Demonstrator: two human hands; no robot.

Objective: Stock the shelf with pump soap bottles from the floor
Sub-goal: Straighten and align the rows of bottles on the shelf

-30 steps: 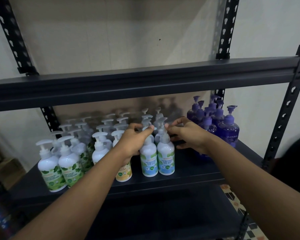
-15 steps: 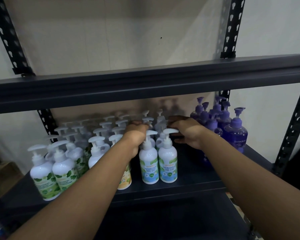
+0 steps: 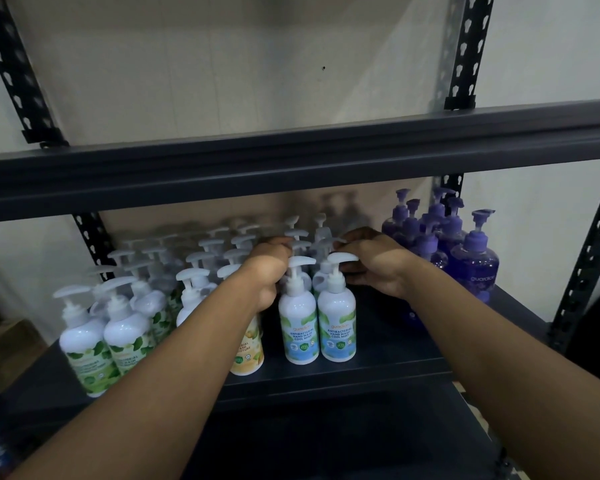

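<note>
Two white "cool mint" pump soap bottles (image 3: pixel 298 327) (image 3: pixel 336 323) stand side by side at the front of the dark shelf (image 3: pixel 378 362). More white pump bottles stand in rows behind them. My left hand (image 3: pixel 269 268) reaches past the left front bottle, its fingers curled round the pump of a bottle in the row behind. My right hand (image 3: pixel 378 261) reaches past the right front bottle and pinches the pump head of the bottle behind it. Both front bottles stand free and upright. The gripped bottles' bodies are hidden.
Green-leaf white bottles (image 3: pixel 84 344) fill the shelf's left side, and a yellow-label bottle (image 3: pixel 248 355) stands under my left forearm. Several purple pump bottles (image 3: pixel 473 268) stand at the right. The upper shelf beam (image 3: pixel 291 161) runs close above. A slotted upright (image 3: pixel 582 271) bounds the right.
Both hands have left the pump heads of the two front mint bottles and moved back to the row behind. The view has shifted slightly downward and closer.
</note>
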